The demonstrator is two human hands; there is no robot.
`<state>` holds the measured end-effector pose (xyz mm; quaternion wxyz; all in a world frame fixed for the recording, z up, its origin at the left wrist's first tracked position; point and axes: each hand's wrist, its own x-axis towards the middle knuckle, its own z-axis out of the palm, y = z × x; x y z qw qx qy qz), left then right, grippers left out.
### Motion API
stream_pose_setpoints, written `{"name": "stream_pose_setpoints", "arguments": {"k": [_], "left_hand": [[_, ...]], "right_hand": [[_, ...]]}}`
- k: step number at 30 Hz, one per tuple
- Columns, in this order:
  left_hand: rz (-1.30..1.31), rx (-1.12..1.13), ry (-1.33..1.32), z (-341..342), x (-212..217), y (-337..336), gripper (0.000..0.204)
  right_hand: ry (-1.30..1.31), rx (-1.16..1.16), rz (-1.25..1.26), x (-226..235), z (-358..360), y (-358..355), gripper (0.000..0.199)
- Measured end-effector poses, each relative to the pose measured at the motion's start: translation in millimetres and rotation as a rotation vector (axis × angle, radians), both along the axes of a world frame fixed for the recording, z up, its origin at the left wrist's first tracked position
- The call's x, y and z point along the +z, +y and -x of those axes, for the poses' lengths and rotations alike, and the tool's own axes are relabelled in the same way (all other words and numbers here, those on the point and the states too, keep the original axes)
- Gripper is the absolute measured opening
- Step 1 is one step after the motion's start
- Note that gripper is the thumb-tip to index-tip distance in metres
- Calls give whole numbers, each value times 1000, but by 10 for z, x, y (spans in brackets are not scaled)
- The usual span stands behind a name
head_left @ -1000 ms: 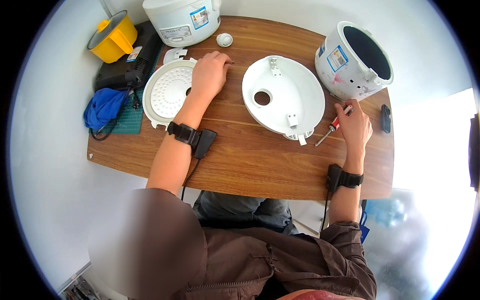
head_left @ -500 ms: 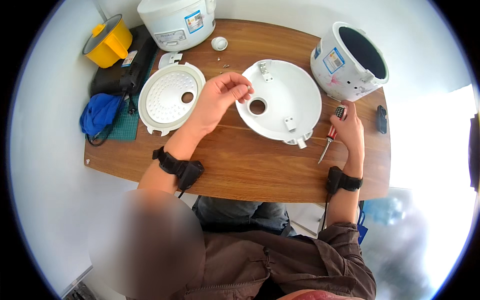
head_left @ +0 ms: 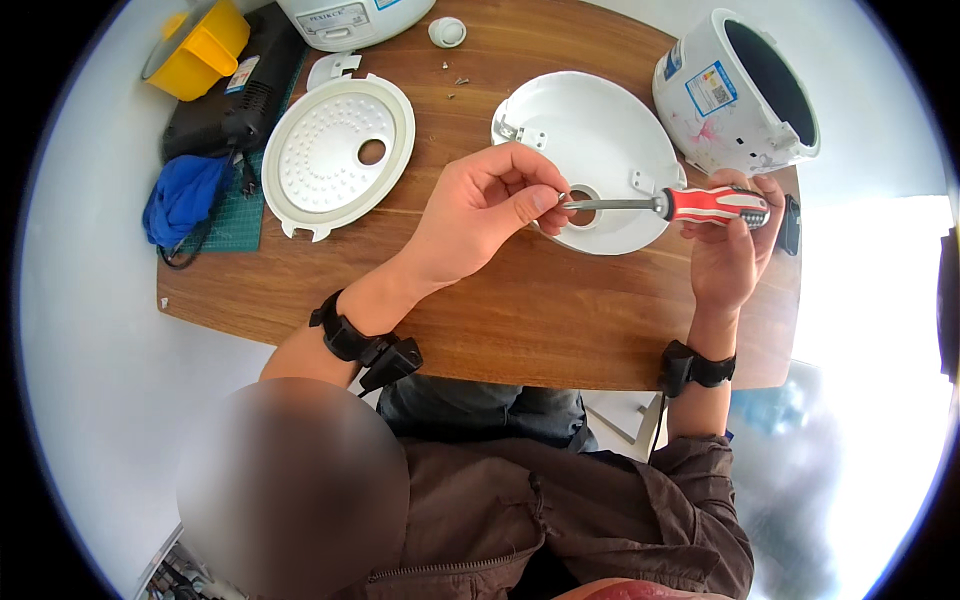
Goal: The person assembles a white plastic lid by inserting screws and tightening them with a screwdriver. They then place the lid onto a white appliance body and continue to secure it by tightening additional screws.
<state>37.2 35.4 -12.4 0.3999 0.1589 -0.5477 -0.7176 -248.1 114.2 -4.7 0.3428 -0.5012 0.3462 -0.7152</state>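
Note:
My right hand point(head_left: 730, 240) holds a red and white screwdriver point(head_left: 715, 205) level by its handle, with the shaft pointing left. At its tip, my left hand point(head_left: 490, 210) pinches a small screw point(head_left: 562, 197) between thumb and fingertips; the fingers hide most of it. Behind both hands lies a round white lid shell point(head_left: 600, 120), hollow side up, with metal hinge brackets and a round hole. The screwdriver's shaft passes above that hole. Left of my left hand rests a round white inner cover point(head_left: 320, 170), dimpled and with one round hole.
Several loose screws point(head_left: 461, 81) and a white round cap point(head_left: 447, 32) lie at the back. A white cooker body point(head_left: 700, 120) stands back right, another white cooker point(head_left: 350, 25) back left. At far left are a yellow pot point(head_left: 205, 60), black case point(head_left: 215, 120) and blue cloth point(head_left: 185, 200).
My right hand has lifted the screwdriver from the table's right side and turned it level. Its tip now meets my left fingertips. The lid shell has turned, and my view has shifted.

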Motion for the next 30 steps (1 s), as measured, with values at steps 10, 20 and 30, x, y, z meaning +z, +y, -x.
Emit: {"name": "stream_pose_setpoints", "arguments": {"k": [10, 20, 30], "left_hand": [[-11, 45, 67, 48, -76, -10, 14], [-21, 95, 25, 69, -84, 0, 17], [-22, 160, 38, 84, -140, -16, 14]], "right_hand": [[-37, -85, -4, -99, -35, -40, 41], [-24, -63, 4, -129, -50, -54, 40], [77, -74, 55, -142, -73, -55, 44]]}}
